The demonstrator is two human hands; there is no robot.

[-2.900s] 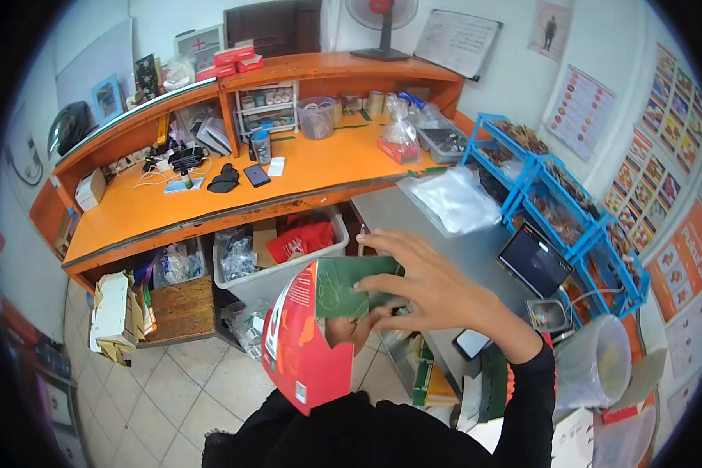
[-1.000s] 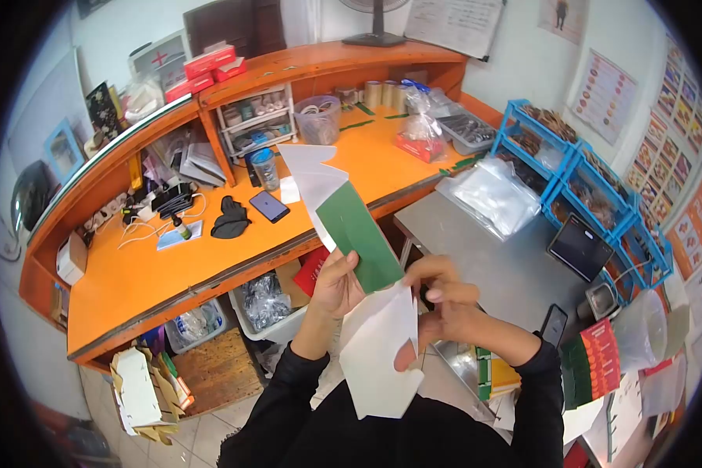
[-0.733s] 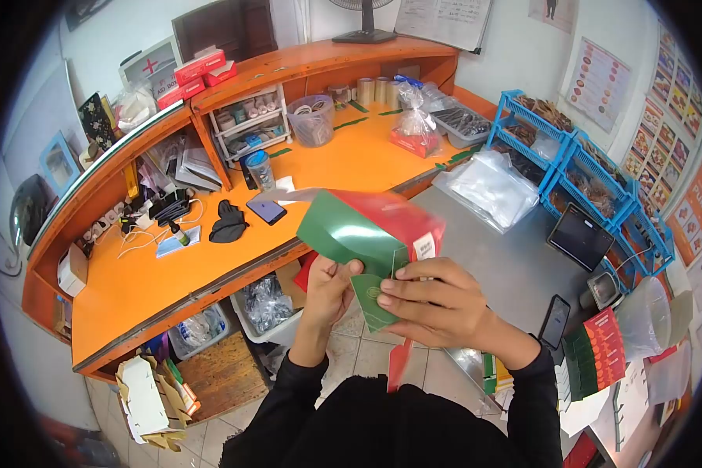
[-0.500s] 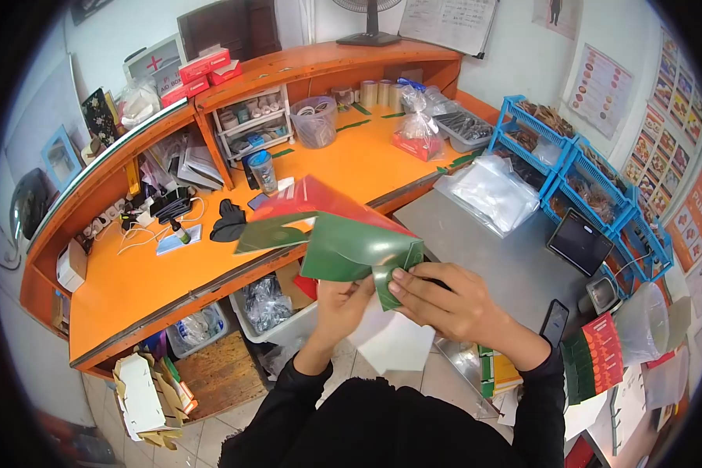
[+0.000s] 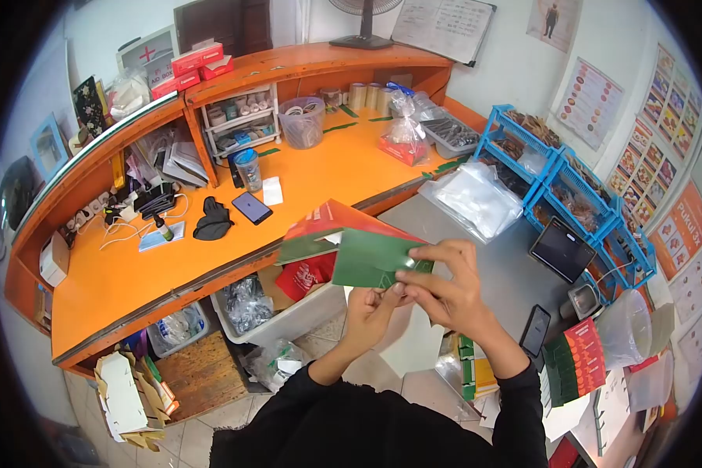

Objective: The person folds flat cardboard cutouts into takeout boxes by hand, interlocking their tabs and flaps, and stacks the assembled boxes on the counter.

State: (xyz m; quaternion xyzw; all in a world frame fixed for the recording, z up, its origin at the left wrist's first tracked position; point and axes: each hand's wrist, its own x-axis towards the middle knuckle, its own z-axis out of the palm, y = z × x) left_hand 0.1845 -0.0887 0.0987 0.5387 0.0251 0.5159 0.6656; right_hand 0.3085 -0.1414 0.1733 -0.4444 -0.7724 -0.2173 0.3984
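Note:
A partly folded red and green cardboard box (image 5: 374, 259) is held up in front of me, between the orange counter and the steel table. My left hand (image 5: 373, 316) grips its lower edge from below, thumb near the green panel. My right hand (image 5: 448, 288) pinches the right end of that green panel, thumb and fingers closed on it. The red side faces up and away, and a green flap sticks out to the left. The box's inside and far side are hidden.
The orange counter (image 5: 132, 277) carries a phone (image 5: 252, 208), a tumbler (image 5: 248, 170) and a black cloth-like item (image 5: 212, 219). On the steel table (image 5: 413, 214) are plastic bags (image 5: 476, 196), blue baskets (image 5: 569, 187) and a tablet (image 5: 561, 249). Stacked red-green cartons (image 5: 577, 359) stand at right.
The green end flap that hung down at the right now lies flat against the panel. Both hands have shifted slightly right with the box, and the view has turned a little.

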